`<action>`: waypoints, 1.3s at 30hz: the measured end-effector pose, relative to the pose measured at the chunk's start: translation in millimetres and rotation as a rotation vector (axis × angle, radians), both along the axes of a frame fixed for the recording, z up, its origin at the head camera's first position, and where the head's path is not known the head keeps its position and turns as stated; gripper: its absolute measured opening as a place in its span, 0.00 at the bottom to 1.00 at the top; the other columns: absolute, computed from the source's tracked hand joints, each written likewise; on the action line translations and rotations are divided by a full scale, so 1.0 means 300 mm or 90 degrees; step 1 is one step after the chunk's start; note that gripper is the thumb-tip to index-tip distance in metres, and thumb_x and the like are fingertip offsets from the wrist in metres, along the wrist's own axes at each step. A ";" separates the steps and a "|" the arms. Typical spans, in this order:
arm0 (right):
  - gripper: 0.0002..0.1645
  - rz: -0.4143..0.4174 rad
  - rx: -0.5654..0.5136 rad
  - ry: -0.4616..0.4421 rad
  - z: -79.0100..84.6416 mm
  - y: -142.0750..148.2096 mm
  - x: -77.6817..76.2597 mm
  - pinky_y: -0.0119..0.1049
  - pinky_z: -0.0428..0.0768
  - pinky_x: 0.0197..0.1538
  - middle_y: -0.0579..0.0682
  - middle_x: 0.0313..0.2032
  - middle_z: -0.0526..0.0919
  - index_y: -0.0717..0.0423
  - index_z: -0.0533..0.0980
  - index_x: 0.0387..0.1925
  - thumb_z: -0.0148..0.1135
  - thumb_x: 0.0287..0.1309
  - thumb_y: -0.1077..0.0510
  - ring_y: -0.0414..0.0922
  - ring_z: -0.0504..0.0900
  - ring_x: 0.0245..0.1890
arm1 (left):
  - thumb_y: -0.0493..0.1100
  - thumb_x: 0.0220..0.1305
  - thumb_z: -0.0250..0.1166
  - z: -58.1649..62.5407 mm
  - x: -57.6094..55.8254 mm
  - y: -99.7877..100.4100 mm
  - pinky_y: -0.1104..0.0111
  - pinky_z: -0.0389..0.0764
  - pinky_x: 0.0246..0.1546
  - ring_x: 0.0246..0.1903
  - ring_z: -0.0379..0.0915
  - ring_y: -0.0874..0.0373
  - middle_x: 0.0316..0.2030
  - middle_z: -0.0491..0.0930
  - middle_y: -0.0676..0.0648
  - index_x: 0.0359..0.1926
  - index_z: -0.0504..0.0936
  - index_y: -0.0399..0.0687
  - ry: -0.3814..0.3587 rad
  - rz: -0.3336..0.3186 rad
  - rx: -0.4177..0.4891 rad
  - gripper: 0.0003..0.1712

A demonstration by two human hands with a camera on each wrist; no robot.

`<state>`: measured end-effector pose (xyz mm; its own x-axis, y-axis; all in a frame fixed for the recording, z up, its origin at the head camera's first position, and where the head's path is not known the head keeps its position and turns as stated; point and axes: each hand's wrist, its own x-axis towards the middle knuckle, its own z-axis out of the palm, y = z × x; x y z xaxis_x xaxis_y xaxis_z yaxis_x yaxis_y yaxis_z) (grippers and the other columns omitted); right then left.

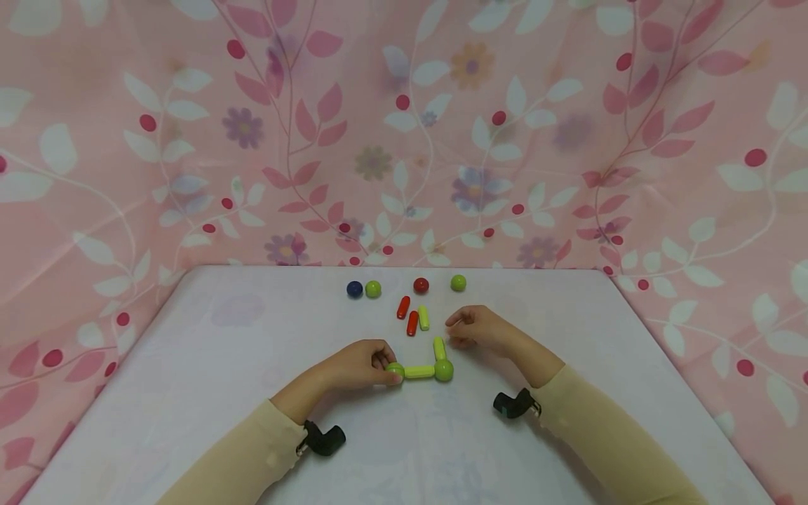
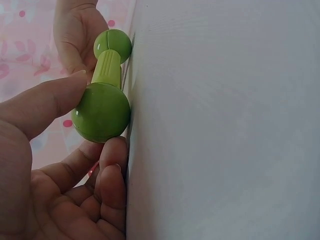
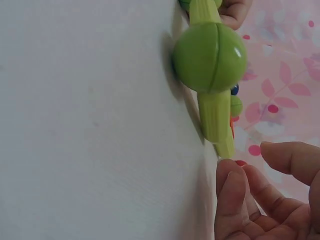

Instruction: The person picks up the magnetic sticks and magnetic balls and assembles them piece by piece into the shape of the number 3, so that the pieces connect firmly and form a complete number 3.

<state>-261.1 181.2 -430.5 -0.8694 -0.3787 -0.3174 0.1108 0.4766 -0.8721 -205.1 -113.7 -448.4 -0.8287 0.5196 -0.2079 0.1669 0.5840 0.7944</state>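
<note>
An L-shaped piece of green balls and yellow-green rods lies on the table. My left hand (image 1: 358,365) pinches the green ball (image 1: 394,369) at its left end between thumb and fingers. From that ball a rod (image 1: 419,372) runs right to the corner ball (image 1: 445,370). A second rod (image 1: 439,348) points away from the corner, its far end free. Just right of that free end is my right hand (image 1: 482,328), holding nothing. In the right wrist view its thumb and fingers are apart, below the rod (image 3: 214,117).
Beyond the hands lie two red rods (image 1: 403,307) and a loose yellow-green rod (image 1: 424,318). Farther back sit a dark blue ball (image 1: 355,289), a green ball (image 1: 373,289), a red ball (image 1: 421,285) and another green ball (image 1: 458,283). A floral curtain (image 1: 404,140) hangs behind the table.
</note>
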 end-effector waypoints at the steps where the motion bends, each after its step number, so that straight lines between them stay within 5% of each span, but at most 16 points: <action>1: 0.16 -0.002 0.001 0.005 0.006 0.002 -0.004 0.38 0.80 0.45 0.56 0.36 0.83 0.67 0.77 0.51 0.61 0.67 0.60 0.47 0.81 0.36 | 0.52 0.59 0.74 0.000 0.000 0.000 0.66 0.76 0.36 0.35 0.72 0.57 0.34 0.78 0.52 0.42 0.80 0.50 0.000 0.000 0.000 0.17; 22: 0.18 -0.081 0.011 0.060 0.066 0.045 -0.166 0.41 0.81 0.53 0.63 0.50 0.79 0.68 0.74 0.54 0.60 0.70 0.60 0.49 0.80 0.43 | 0.52 0.59 0.74 0.009 0.006 -0.004 0.68 0.76 0.37 0.35 0.73 0.60 0.34 0.78 0.54 0.42 0.81 0.49 0.014 -0.008 0.000 0.17; 39: 0.18 -0.187 0.013 0.127 0.013 0.056 -0.250 0.42 0.81 0.51 0.60 0.47 0.79 0.68 0.74 0.54 0.59 0.70 0.60 0.52 0.79 0.45 | 0.51 0.59 0.74 -0.002 0.006 -0.003 0.67 0.76 0.37 0.35 0.73 0.59 0.34 0.78 0.53 0.42 0.80 0.47 0.019 -0.009 0.007 0.17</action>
<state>-336.3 197.9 -426.6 -0.9860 -0.0983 -0.1350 0.0741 0.4667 -0.8813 -203.3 -114.5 -448.9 -0.8266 0.5340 -0.1777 0.1989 0.5725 0.7954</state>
